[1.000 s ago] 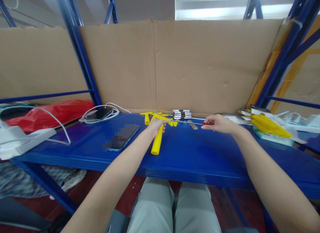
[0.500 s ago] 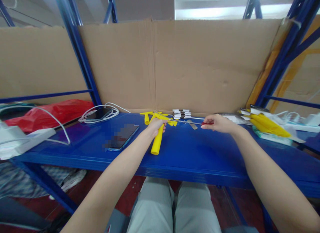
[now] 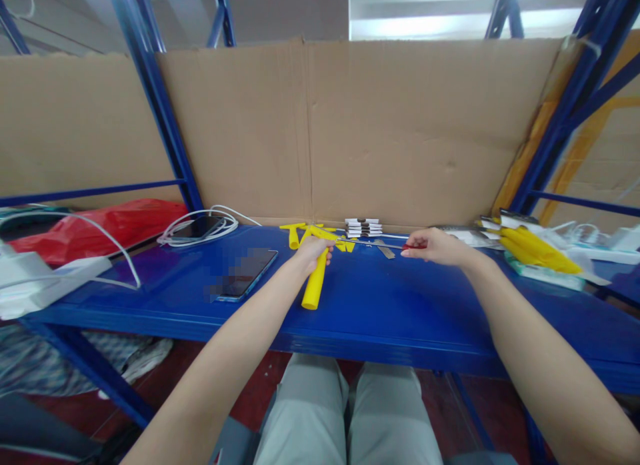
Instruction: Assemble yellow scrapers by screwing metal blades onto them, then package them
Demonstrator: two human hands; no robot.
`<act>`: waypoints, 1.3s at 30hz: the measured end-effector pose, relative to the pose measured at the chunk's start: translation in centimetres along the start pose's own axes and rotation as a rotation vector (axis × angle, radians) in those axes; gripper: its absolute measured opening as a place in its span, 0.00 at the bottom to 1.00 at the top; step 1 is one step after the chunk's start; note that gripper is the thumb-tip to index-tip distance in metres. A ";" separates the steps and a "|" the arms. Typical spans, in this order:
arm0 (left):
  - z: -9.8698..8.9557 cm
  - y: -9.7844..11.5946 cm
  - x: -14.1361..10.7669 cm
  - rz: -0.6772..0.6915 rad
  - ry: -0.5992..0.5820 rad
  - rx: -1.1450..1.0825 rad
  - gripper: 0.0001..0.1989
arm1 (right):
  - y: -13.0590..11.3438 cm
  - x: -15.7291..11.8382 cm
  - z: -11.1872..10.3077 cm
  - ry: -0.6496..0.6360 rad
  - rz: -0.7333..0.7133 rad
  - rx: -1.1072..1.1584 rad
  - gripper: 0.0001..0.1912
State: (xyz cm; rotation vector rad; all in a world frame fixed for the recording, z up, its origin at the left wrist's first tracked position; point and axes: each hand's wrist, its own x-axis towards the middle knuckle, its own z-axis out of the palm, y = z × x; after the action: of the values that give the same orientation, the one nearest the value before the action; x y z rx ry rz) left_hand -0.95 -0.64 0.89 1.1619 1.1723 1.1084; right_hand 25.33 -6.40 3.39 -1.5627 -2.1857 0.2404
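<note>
My left hand (image 3: 313, 252) is closed around a yellow T-shaped tube (image 3: 314, 288), whose long part slants down toward the table's front edge. In my right hand (image 3: 433, 246) is the red handle of a screwdriver (image 3: 370, 242), gripped by the fingertips. Its thin metal shaft points left, and the tip meets or nearly meets the head of the tube; exact contact is too small to tell. Behind my left hand stands another yellow T-shaped piece (image 3: 293, 237). Small yellow pieces (image 3: 346, 246) and a flat grey metal piece (image 3: 385, 249) lie between my hands.
A phone (image 3: 246, 274) lies on the blue table (image 3: 370, 305) left of my forearm. Black-and-white stacked items (image 3: 363, 227) stand against the cardboard panel (image 3: 400, 132). White cable (image 3: 220, 228) and a red bag (image 3: 110, 226) are at left, yellow packaging (image 3: 537, 248) at right.
</note>
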 end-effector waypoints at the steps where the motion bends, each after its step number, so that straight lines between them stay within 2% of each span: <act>1: 0.0 0.0 0.0 -0.001 0.001 -0.001 0.09 | 0.0 0.0 0.0 -0.001 -0.002 0.001 0.28; 11: 0.0 -0.1 0.2 0.006 -0.004 0.001 0.10 | -0.2 0.0 -0.1 -0.008 0.001 -0.020 0.27; 18: 0.0 -0.1 0.1 0.034 0.007 0.034 0.12 | -0.4 -0.1 -0.4 0.023 -0.033 -0.070 0.21; 30: -0.4 0.8 -0.8 0.147 0.061 0.342 0.14 | -1.3 -0.4 -0.4 0.137 -0.111 -0.267 0.14; 39: -1.0 1.1 -0.6 0.157 0.112 0.427 0.15 | -2.6 -0.1 0.7 0.084 -0.084 -0.309 0.12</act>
State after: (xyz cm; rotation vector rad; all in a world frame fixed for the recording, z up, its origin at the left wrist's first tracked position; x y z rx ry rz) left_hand -1.97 -1.11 1.99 1.5559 1.4719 1.0795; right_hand 22.81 -7.30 3.76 -1.5994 -2.2974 -0.1950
